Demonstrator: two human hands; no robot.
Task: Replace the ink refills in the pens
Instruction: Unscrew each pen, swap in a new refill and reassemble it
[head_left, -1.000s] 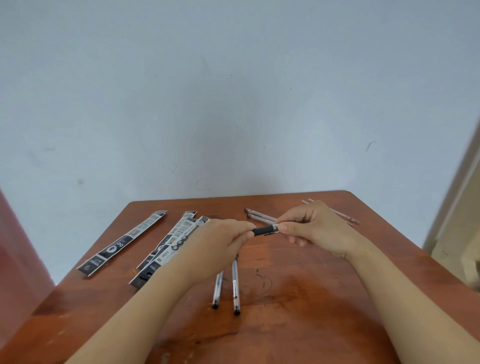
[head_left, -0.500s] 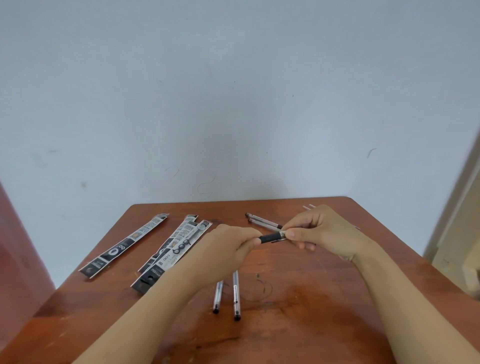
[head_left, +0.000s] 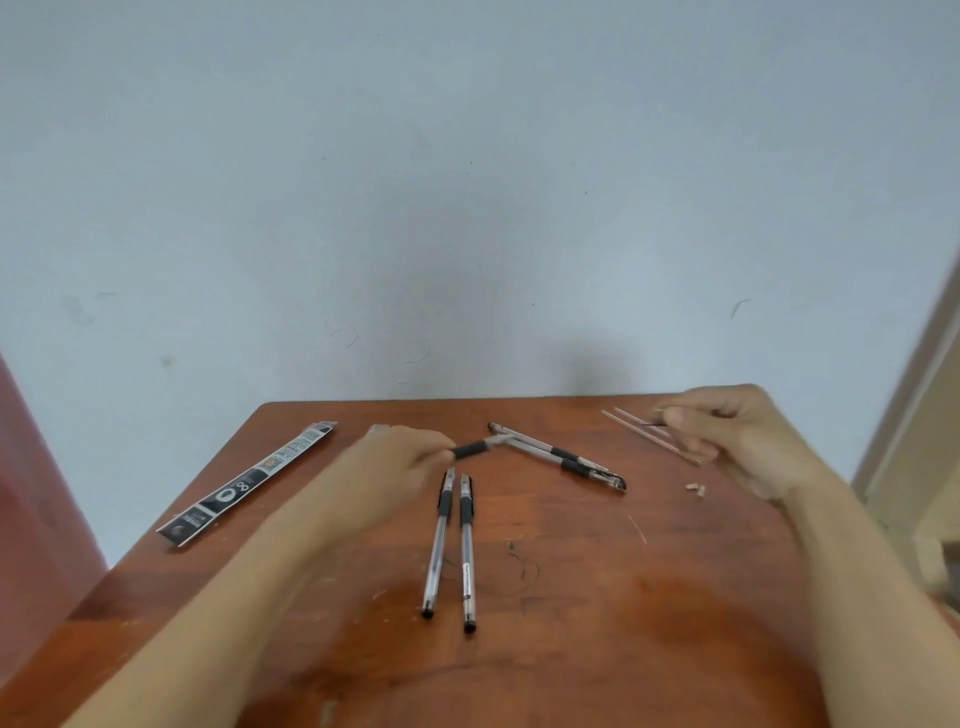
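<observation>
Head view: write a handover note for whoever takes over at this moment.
Left hand grips the held pen, black grip end sticking out.
Right hand pinches a thin rod, probably a refill, above the loose refills at the table's far right.
Far pens and near pens lie mid-table; refill packet lies left.
Done: unclear which pens are refilled.
Left: refill and close the held pen, then check the others.

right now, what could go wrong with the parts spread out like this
1. The right hand pinches a thin refill beside the loose refills at the table's far right corner; used and fresh ones could get mixed or roll off.
2. The small pieces lie loose near the right forearm and could be swept away.
3. The left hand grips the pen barrel alone; it could slip.
</observation>
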